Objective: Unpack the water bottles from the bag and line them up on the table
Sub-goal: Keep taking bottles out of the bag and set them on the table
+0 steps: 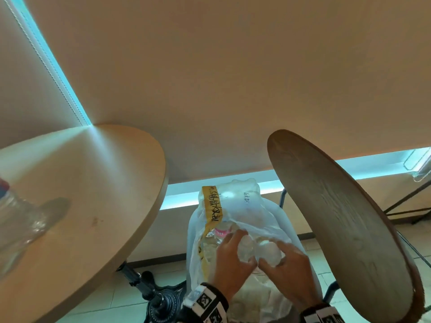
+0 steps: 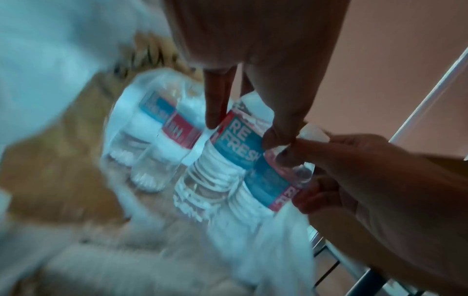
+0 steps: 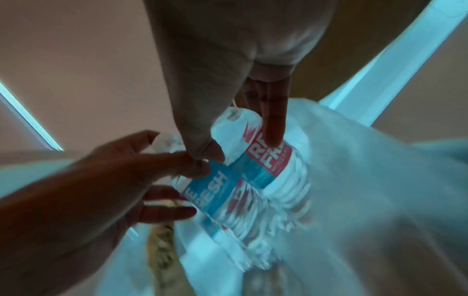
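**Both hands in the bag, a bottle apiece**

The person is reaching into the translucent plastic bag (image 1: 245, 220), which is sitting between the round table (image 1: 98, 183) and a dark wooden chair seat (image 1: 338, 217). The left hand (image 1: 229, 259) is curling its thumb and fingers round one water bottle (image 2: 235, 140), and the right hand (image 1: 289, 269) is doing the same to a neighbouring bottle (image 3: 268, 160); the thumbs are touching each other between the two bottles. More bottles (image 2: 162, 128) are lying deeper in the bag, though the wrist views are smeared, so I cannot say how many. One bottle (image 1: 16, 220) is already standing at the table's near left edge, so the line-up seems barely begun.

What could be going wrong from here:

- The bottles are lying pressed side by side. Pulling both at once may be dragging bag film up with them, since loose plastic is draping over the right hand's bottle.
- The bottles look thin-walled and ribbed; a hard squeeze is likely to be buckling them, and a light one risks slipping on the smooth label.
- The bag looks soft and unsupported, so lifting two bottles out could be tipping the rest toward the floor.
- The standing bottle is close to the table edge, where an arriving hand could be knocking it off.
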### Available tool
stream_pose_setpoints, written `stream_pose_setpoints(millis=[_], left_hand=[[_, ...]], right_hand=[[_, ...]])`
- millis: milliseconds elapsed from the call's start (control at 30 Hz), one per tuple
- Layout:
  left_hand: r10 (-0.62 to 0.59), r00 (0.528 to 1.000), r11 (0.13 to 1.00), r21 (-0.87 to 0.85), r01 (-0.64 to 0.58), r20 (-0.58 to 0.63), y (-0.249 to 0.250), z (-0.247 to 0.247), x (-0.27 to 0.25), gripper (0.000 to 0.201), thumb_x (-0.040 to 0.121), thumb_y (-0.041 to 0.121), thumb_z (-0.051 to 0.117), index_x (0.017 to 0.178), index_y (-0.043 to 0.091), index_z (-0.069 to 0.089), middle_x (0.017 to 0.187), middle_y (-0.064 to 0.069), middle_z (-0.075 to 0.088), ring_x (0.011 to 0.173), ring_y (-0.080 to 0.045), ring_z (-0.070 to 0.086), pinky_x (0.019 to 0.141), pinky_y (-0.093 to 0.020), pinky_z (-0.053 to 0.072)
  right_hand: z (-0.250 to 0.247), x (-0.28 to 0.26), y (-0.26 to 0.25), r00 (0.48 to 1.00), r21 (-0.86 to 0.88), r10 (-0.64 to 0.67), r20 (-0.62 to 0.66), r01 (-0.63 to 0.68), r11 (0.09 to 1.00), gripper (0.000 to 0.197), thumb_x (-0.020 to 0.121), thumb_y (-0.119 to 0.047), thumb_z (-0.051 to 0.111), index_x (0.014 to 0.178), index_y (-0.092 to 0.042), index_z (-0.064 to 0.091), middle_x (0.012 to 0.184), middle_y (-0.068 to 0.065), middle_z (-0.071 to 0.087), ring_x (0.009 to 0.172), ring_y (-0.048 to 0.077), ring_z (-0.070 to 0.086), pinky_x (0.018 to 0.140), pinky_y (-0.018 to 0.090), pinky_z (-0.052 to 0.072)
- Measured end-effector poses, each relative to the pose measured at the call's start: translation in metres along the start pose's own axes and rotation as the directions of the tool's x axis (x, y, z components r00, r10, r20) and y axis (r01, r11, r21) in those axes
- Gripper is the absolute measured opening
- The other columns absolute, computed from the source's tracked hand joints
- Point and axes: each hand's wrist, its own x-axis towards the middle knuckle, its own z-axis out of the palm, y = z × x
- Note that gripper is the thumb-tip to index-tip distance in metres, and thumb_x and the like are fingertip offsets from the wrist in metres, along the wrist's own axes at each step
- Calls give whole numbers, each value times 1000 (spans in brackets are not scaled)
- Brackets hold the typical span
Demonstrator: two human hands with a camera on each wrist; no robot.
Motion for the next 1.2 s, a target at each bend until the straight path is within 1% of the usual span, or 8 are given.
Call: stream_pose_setpoints(millis=[67,200,300,433,633,767,900,1200], left_hand=[[53,998,997,-47,-55,-36,27,-33,-8,48,62,27,85,102,32,59,95,26,63,85,4,62,72,-12,53],[105,993,993,-56,-108,-60,92,-122,-24,52,64,44,82,110,39,58,101,35,63,92,7,64,77,-15,57],[89,988,995,-22,-92,-128,140,-195,-36,59,58,37,88,108,44,56,103,29,64,88,4,67,71,-12,57],[99,957,994,65,-85,-271,187,-275,-55,58,54,28,90,103,43,61,97,27,68,76,-3,70,63,-20,59],[74,894,965,259,48,-441,197,-341,-62,60,49,50,84,102,46,57,83,26,66,66,3,69,66,-32,61],[46,848,938,315,146,-528,172,-360,-55,57,52,40,87,100,41,57,79,21,64,74,2,66,67,-29,60],[17,841,914,349,206,-541,154,-364,-48,53,56,30,88,102,28,62,74,16,61,71,0,63,61,-15,48],[-41,844,883,376,282,-535,144,-363,-39,55,61,25,85,110,20,59,85,5,64,76,-16,61,53,-12,37]], right_hand=[[-30,-3,-26,1000,-4,-13,-13,13,1000,55,58,-36,94,108,-25,76,84,-10,75,52,-1,63,57,-2,42],[-100,-9,-103,992,10,-127,-25,127,992,50,50,-24,98,95,-34,77,45,-13,58,47,8,62,48,6,43],[-145,-7,-171,961,126,-274,-23,275,953,45,53,-45,92,88,-54,66,61,-25,70,51,6,64,46,13,48],[-168,8,-251,892,360,-431,-137,451,817,33,62,-52,85,92,-46,74,75,-23,76,52,11,70,55,31,61],[-134,36,-348,758,414,-651,-34,604,681,20,78,-36,82,94,-25,78,71,1,75,47,12,62,49,32,56],[-91,42,-390,700,359,-712,56,652,668,8,80,-30,78,84,-25,72,54,-16,64,43,0,58,47,17,48],[-51,46,-410,688,314,-711,148,649,693,16,77,-31,76,86,-17,76,57,-13,62,41,-10,56,47,16,44],[-27,54,-421,684,332,-683,256,602,726,35,84,-33,73,111,-12,70,70,-8,65,41,0,62,39,17,49]])
